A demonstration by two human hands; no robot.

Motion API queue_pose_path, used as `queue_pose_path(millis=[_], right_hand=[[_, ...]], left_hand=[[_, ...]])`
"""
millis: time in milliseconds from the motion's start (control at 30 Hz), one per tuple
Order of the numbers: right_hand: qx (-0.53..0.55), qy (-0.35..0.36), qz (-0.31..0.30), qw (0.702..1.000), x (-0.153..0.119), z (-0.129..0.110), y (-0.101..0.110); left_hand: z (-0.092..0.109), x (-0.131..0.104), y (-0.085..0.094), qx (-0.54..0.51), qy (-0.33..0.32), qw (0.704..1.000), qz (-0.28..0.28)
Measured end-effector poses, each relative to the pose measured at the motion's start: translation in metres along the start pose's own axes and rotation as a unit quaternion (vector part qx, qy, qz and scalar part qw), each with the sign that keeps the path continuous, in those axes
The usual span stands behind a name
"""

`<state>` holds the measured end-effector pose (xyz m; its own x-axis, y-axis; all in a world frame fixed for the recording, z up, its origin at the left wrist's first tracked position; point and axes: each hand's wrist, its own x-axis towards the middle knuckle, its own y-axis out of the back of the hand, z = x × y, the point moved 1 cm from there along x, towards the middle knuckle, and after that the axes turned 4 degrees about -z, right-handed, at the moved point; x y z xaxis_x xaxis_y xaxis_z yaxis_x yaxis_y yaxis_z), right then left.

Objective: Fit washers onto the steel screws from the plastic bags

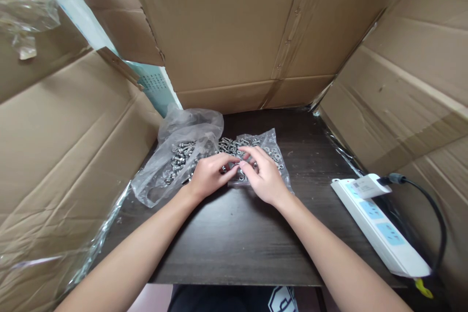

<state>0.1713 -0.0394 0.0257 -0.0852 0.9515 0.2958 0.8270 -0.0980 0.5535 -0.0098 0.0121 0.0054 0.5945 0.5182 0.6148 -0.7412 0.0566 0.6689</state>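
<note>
Both bare forearms reach forward over the dark wooden surface [234,243]. The left hand [206,175] and right hand [265,178] meet fingertip to fingertip, pinching small metal hardware on a flat clear plastic bag [268,144] strewn with washers and screws. Just left lies a crumpled bag of screws [175,161]. A white power strip [380,226] sits to the right; cardboard walls [234,24] stand behind.

Your two arms are bare from the elbows down, with no sleeves, no watch and no rings visible. Your left hand [209,175] and right hand [263,176] wear no gloves, and the fingernails are short.
</note>
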Motion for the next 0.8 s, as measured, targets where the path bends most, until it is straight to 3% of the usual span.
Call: queue_pose_path(millis=[233,800], right_hand=[[-0.011,0.001,-0.034,0.999,-0.0014,-0.0001,-0.0021],[-0.054,0.022,-0.017,0.998,-0.0022,-0.0032,0.0017]], left_hand=[[0.0010,0.0008,-0.0002,-0.002,-0.010,1.000,0.004],[0.0017,0.0007,0.0006,-0.008,-0.008,1.000,-0.002]])
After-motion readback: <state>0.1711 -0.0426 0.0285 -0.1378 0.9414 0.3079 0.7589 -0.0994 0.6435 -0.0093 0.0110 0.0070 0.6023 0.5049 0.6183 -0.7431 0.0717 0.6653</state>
